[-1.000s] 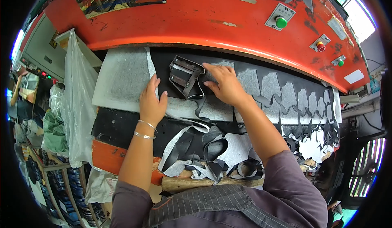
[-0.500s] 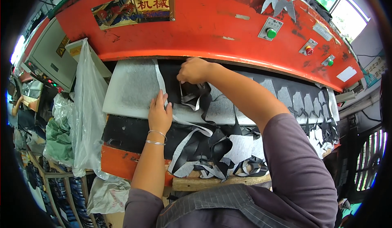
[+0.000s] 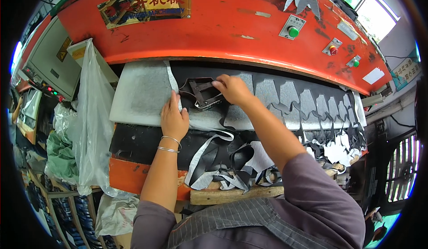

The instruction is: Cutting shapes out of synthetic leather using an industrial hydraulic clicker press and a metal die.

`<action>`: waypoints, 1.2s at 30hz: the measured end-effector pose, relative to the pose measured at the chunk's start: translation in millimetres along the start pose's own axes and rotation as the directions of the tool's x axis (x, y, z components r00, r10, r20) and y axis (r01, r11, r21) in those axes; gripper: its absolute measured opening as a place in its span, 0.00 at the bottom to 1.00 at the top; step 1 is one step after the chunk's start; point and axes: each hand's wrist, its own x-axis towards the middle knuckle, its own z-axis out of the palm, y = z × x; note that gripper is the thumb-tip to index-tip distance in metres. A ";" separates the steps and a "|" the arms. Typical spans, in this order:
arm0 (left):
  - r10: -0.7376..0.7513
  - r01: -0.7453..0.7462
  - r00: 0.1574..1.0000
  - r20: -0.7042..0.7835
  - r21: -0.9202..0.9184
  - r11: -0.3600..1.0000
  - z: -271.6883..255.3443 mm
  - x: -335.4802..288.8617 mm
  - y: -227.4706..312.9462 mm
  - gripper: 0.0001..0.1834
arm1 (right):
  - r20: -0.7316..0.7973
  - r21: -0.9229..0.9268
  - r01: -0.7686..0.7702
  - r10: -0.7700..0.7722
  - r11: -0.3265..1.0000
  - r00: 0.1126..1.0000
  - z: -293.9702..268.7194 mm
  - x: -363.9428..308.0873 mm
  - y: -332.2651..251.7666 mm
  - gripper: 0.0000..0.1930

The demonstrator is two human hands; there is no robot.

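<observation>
A metal cutting die [image 3: 206, 86], a dark frame with crossbars, rests on a black sheet [image 3: 267, 76] under the front of the machine. Fingers of my right hand [image 3: 233, 90] are closed on the die's right edge. My left hand [image 3: 174, 119] lies with its fingers stretched out over the sheet's pale left edge, just left of the die. Beneath the sheet is a whitish cutting board [image 3: 139, 90]. To the right of the die, a row of cut-out openings in the sheet lets the pale board show through.
The red machine beam [image 3: 214, 30] spans the back, with a green button [image 3: 293, 32] and a red button [image 3: 333, 50]. Black and white scraps [image 3: 236, 168] hang at the front above a wooden bar [image 3: 236, 195]. Clear plastic [image 3: 91, 124] hangs at left.
My right hand has shifted right, from above the die to its right edge, and the die now shows more fully, a little further left. My left hand stays on the sheet's edge.
</observation>
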 end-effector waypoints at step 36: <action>-0.073 0.079 0.991 0.111 -0.048 0.996 -9.5 16.4 -13.4 0.42 | 0.024 -0.217 0.705 -0.718 0.675 0.695 -18.5 5.0 -5.8 0.19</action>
